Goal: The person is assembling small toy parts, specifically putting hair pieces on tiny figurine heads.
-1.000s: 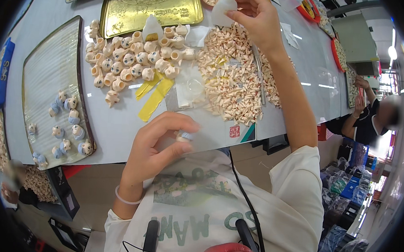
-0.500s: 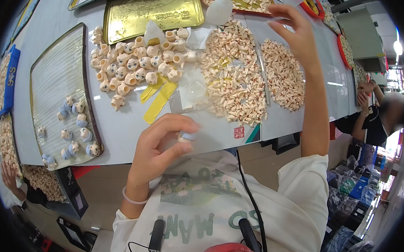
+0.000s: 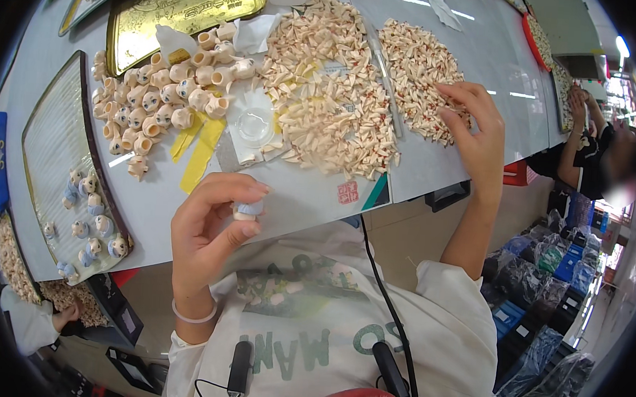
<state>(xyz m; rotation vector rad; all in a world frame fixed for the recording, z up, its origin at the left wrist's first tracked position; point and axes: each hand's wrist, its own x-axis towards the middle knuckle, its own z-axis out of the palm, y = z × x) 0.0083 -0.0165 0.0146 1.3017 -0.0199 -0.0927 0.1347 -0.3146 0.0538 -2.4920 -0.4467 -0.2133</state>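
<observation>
My left hand (image 3: 209, 221) is closed around a small doll head (image 3: 248, 208) with a light blue band and cream parts, held between thumb and fingers above the table's front edge. My right hand (image 3: 476, 131) reaches over the right-hand pile of small pointed cream pieces (image 3: 420, 64). Its thumb and fingertips are apart at the pile's right side, and no piece shows between them. Left of a thin clear divider (image 3: 386, 73) spreads a larger pile of similar pieces (image 3: 337, 99), some with reddish tips. Beside it sits a small round clear dish (image 3: 255, 127).
Many hollow doll heads (image 3: 150, 102) cluster left of the dish, near yellow tape strips (image 3: 201, 156). A gold tray (image 3: 191, 16) lies behind them. Finished-looking blue-banded heads lie on a ribbed tray (image 3: 63, 124) at left. Another person (image 3: 598, 145) works at far right.
My right hand has come down from the far side of the table to the right-hand pile. The left hand still holds the doll head, now turned to show more. The view has shifted.
</observation>
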